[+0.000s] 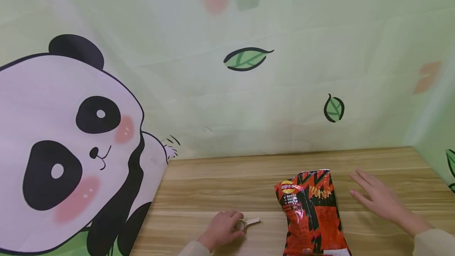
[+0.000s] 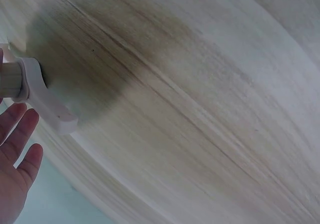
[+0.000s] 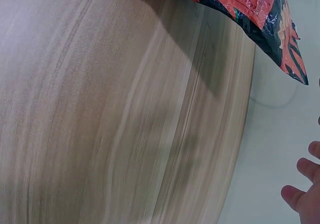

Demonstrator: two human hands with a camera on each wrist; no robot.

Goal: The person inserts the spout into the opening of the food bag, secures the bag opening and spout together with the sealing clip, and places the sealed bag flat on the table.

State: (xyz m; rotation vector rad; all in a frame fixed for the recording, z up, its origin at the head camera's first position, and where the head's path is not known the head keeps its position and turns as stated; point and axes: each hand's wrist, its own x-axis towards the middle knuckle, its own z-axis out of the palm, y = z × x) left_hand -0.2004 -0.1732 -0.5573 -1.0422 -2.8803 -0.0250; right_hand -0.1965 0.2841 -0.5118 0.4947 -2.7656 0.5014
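Observation:
In the head view, my left hand (image 1: 221, 228) is low over the table, pinching a small white plastic piece (image 1: 253, 221) by its round, ring-like end between thumb and fingers. A flat arm sticks out from that end to the right. The left wrist view shows the white piece (image 2: 54, 110) at the left edge, fingertips (image 2: 31, 118) right at its round part. Right of it lies a red and black chip bag (image 1: 328, 224), yellow logo at its upper left. Beyond the bag's right side, my right hand (image 1: 380, 200) is held with fingers spread, holding nothing.
The wood-grain table (image 1: 199, 185) ends at the back against a pale green cloth backdrop (image 1: 199, 102) printed with leaves. A big printed panda (image 1: 117, 82) covers the left side of the cloth. On the right, the cloth bends forward along the table's side.

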